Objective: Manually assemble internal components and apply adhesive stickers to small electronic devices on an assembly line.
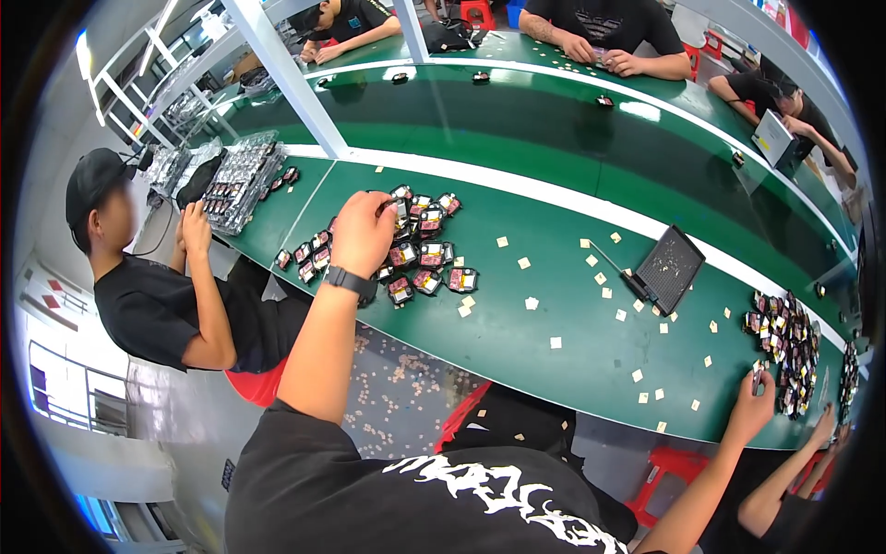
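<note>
My left hand [362,229], a watch on its wrist, reaches over a loose pile of small black modules [428,281] with white, yellow and pink faces. Its thumb and fingers are pinched together at the pile's far side; what lies between them is mostly hidden. On the right, my right hand [755,406] is raised at the table's near edge, closed on a small black module [758,377]. Just beyond it stands a dense heap of similar black modules [784,342].
A black ridged tray [670,270] lies on the green table [498,355], among scattered pale square pieces [556,343]. A co-worker [166,277] sits at the left beside clear plastic trays [242,180]. A white post [293,83] rises at the table's far edge, before a green conveyor belt [526,125].
</note>
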Demonstrator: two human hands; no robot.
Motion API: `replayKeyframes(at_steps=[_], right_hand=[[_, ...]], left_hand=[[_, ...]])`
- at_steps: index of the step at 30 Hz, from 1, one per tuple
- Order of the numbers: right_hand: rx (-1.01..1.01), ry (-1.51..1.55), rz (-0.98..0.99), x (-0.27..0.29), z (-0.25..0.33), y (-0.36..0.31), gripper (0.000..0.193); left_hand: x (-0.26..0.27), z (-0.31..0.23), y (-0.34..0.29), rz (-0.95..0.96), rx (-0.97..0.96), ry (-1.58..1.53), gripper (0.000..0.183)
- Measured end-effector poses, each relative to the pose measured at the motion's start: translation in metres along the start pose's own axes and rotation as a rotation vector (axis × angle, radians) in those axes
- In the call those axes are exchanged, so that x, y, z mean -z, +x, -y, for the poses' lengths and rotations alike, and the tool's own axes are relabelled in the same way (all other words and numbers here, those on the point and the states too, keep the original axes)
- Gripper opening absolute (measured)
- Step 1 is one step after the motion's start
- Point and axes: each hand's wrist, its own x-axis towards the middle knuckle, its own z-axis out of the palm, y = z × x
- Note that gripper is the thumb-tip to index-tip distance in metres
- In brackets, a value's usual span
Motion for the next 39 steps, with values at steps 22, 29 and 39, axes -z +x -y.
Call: replayKeyframes(at_steps=[22, 29, 39], right_hand=[[-0.644, 1.599, 0.586, 0.05, 0.181, -0.122, 0.017], [-0.228, 0.919, 0.402, 0.059, 0.166, -0.122, 0.022], [-0.204, 0.484, 0.52, 0.063, 0.182, -0.117, 0.037]], left_hand=[[-0.098, -0.294, -0.106, 0.574, -0.874, -0.923, 0.074], [-0.127, -0.273, -0.102, 1.452, 0.116, -1.451, 0.045], [-0.133, -0.264, -0.1, 1.531, 0.082, -1.371, 0.034]])
